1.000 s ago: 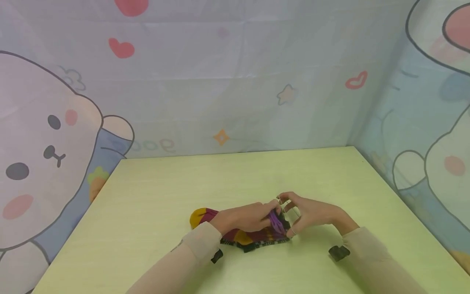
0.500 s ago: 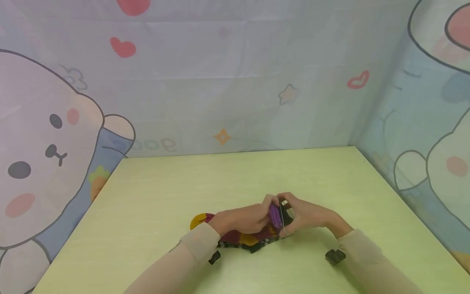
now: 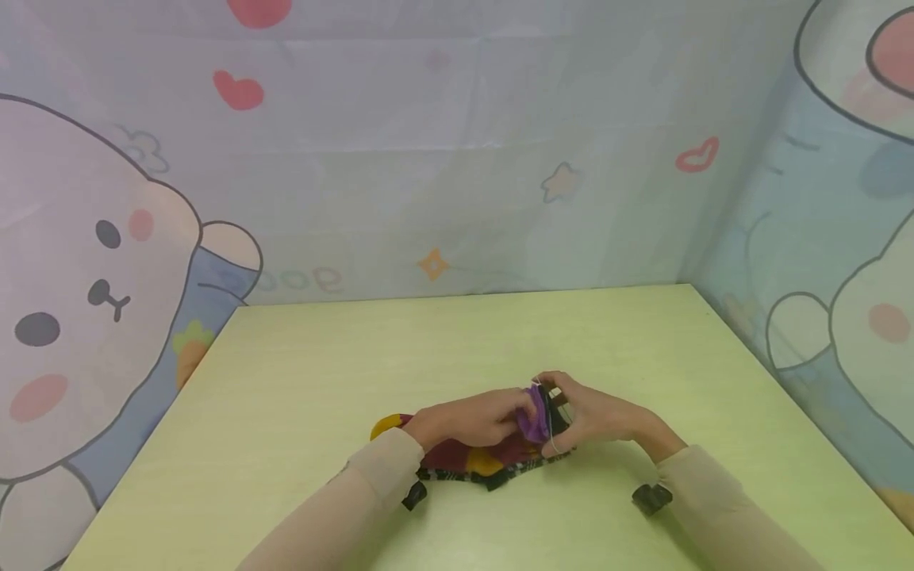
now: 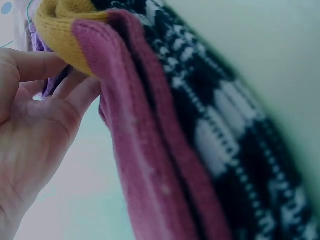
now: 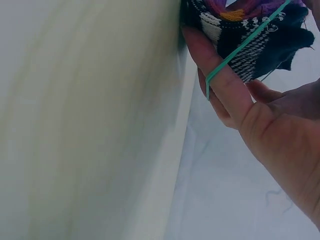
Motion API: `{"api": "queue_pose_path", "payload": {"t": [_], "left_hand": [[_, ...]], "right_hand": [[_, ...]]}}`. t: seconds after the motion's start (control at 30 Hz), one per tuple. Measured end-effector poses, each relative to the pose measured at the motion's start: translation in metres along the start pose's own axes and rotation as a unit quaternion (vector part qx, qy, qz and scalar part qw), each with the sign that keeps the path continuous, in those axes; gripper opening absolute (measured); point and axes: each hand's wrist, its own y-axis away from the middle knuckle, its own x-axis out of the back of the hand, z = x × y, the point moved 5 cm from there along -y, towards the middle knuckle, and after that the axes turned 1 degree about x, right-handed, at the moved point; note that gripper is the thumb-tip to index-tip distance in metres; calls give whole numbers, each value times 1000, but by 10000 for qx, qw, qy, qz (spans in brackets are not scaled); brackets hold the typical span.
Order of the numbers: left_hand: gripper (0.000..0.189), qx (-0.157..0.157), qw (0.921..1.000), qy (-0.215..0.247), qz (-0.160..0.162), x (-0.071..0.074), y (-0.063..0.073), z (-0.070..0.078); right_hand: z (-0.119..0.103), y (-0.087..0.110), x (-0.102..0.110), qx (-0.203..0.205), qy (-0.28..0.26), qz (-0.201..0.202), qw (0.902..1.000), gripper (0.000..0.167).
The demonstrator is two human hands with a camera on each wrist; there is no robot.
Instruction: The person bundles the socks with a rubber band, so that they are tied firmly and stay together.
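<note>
A maroon and mustard knitted sock (image 3: 455, 460) lies folded on a black-and-white patterned sock (image 3: 493, 480), with a purple cuff (image 3: 531, 427) at its right end. My left hand (image 3: 474, 420) reaches over the pair and grips it by the cuff end. In the left wrist view its fingers lie against the mustard part of the maroon sock (image 4: 150, 150). Facing it, my right hand (image 3: 603, 414) curls its thumb and fingers about the cuff end. A thin green rubber band (image 5: 250, 38), stretched across those digits, crosses the black-and-white sock's end (image 5: 272, 45).
The pale yellow table (image 3: 343, 357) carries the socks near its front middle. A printed cloth backdrop (image 3: 400, 182) stands behind the table and along its sides. A small black device (image 3: 652, 500) hangs under the right wrist, another (image 3: 415, 496) under the left.
My right hand has moved left, bringing the stretched rubber band over the socks' cuff end. My left fingers have shifted on the purple cuff, into its upper edge.
</note>
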Motion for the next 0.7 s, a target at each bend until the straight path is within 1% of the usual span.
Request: {"api": "queue_pose_path", "payload": {"t": [0.07, 0.17, 0.33, 0.4, 0.5, 0.6, 0.7], "left_hand": [[27, -67, 9999, -66, -69, 0, 0, 0], [36, -64, 9994, -248, -214, -1, 0, 0], [46, 84, 9975, -474, -524, -4, -1, 1], [48, 154, 9966, -481, -649, -5, -2, 3], [54, 249, 9955, -451, -793, -6, -4, 5], [50, 313, 9952, -274, -890, -6, -4, 7], [35, 324, 9948, -190, -943, -7, -3, 8]], "right_hand": [[0, 0, 1, 36, 69, 5, 10000, 110], [1, 0, 3, 84, 97, 51, 9999, 109], [-2, 0, 5, 182, 69, 178, 9997, 105], [-3, 0, 5, 306, 64, 177, 9994, 104], [-6, -2, 3, 596, 76, 120, 9981, 104], [-7, -3, 1, 964, 167, 70, 9952, 102], [-8, -3, 0, 1333, 498, 113, 9898, 96]]}}
